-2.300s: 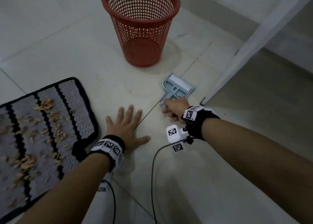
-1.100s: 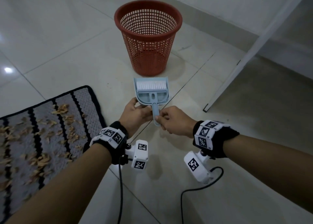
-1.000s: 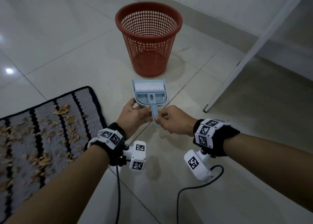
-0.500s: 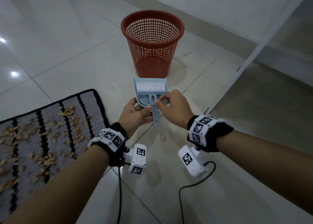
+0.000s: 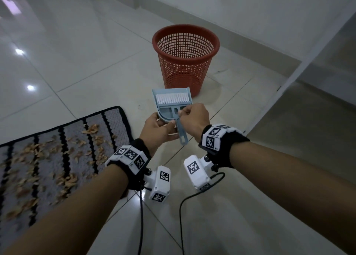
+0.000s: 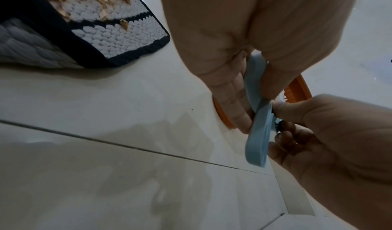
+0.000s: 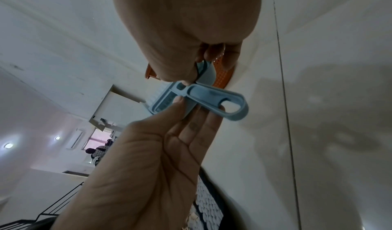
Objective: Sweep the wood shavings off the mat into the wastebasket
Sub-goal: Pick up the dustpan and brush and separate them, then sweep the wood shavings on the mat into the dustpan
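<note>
— Overhead, what is held above the tiled floor (image 5: 81, 65)?

— A pale blue dustpan (image 5: 167, 113), with a white-bristled brush (image 5: 172, 99) nested in it, is held up between both hands, just in front of the red mesh wastebasket (image 5: 185, 59).

— How is the grip of each hand set?

— The dustpan's rear edge is cradled by the left hand (image 5: 159, 132), its fingers laid nearly straight beneath the pan and its thumb pressed on top. The brush is pinched near the base of its handle by the curled fingers and thumb of the right hand (image 5: 193, 119); the looped handle end (image 7: 231, 107) is left hanging free below the hands.

— And the shavings?

— Tan wood shavings (image 5: 57, 158) are seen scattered over the grey, black-striped mat (image 5: 113, 119), which is spread on the floor to the left of the hands, well apart from the wastebasket. Tagged bands with small cameras (image 5: 160, 183) are worn on both wrists, and black cables (image 5: 181, 216) are trailed toward the viewer.
</note>
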